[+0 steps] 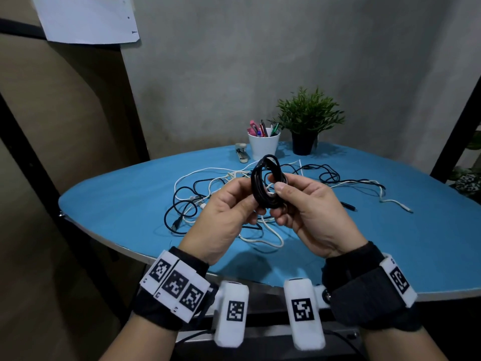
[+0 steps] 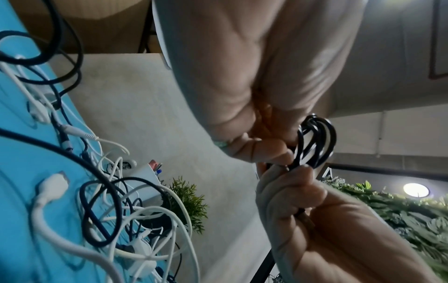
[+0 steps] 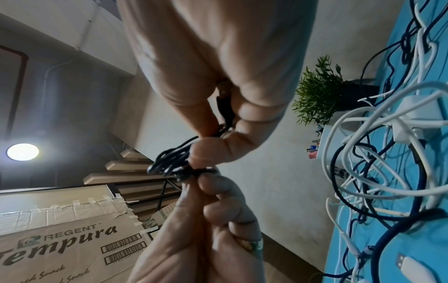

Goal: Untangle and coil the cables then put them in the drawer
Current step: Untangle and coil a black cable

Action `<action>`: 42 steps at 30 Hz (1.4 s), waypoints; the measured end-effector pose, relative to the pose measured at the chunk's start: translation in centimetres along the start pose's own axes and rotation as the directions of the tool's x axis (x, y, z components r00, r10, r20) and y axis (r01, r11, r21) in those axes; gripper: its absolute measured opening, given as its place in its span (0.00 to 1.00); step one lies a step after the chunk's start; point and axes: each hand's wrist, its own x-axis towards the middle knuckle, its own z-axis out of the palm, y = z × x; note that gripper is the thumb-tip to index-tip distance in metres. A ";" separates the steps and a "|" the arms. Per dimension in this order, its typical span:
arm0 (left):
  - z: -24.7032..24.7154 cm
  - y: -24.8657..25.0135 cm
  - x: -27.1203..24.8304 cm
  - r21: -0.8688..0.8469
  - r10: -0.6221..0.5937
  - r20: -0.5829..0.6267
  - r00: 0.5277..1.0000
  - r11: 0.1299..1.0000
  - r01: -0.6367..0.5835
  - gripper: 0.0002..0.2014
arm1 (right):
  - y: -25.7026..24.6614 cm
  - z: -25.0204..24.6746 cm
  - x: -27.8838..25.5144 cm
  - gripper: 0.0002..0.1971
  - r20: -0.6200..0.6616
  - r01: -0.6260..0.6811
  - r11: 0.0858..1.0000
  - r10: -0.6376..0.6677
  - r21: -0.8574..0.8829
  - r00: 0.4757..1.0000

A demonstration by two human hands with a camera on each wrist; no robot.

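We stood at the blue table (image 1: 117, 204), the largest thing before us. Across its middle lay the tangle of black and white cables (image 1: 208, 194), spreading from near the left hand out to the right. At the far edge stood a potted plant (image 1: 309, 118), left of it a white pen cup (image 1: 263, 144), and left again a small stapler (image 1: 242, 152). Above the tangle, both our hands held the coiled black cable (image 1: 265, 183) upright between them: our left hand (image 1: 229, 220) pinched its near-left side, and our right hand (image 1: 307, 212) gripped its right side with thumb and curled fingers.
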 end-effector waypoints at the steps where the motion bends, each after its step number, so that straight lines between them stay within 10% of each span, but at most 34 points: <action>1: 0.0 0.0 -0.1 0.036 -0.008 0.015 1.000 0.999 0.007 0.06 | 0.0 0.0 0.0 0.08 -0.002 0.000 1.000 0.000 0.001 1.000; 9: -0.7 -0.5 0.0 0.480 -0.029 -0.043 0.999 0.876 0.046 0.06 | 0.2 -0.3 0.1 0.05 -0.035 0.070 0.997 -0.068 0.041 0.997; 18: -1.2 0.0 -0.4 0.592 -0.151 -0.083 0.985 0.788 0.171 0.08 | 0.2 -1.1 0.5 0.08 -0.086 0.176 0.984 -0.178 -0.035 0.980; 25: -0.5 1.3 -0.8 0.046 -0.327 -0.036 0.944 0.943 0.328 0.10 | -0.2 -1.4 0.9 0.12 -0.081 0.301 0.908 -0.337 -0.291 0.938; 31: 0.6 1.3 -0.8 -0.498 -0.404 -0.044 0.914 0.802 0.330 0.09 | -0.1 -0.9 0.8 0.12 -0.064 0.375 0.875 -0.412 -0.308 0.909; 42: 0.8 0.0 -0.1 -0.337 -0.251 -0.244 0.937 0.928 0.161 0.07 | 0.9 -0.4 0.9 0.12 -0.093 0.330 0.892 -0.374 -0.309 0.923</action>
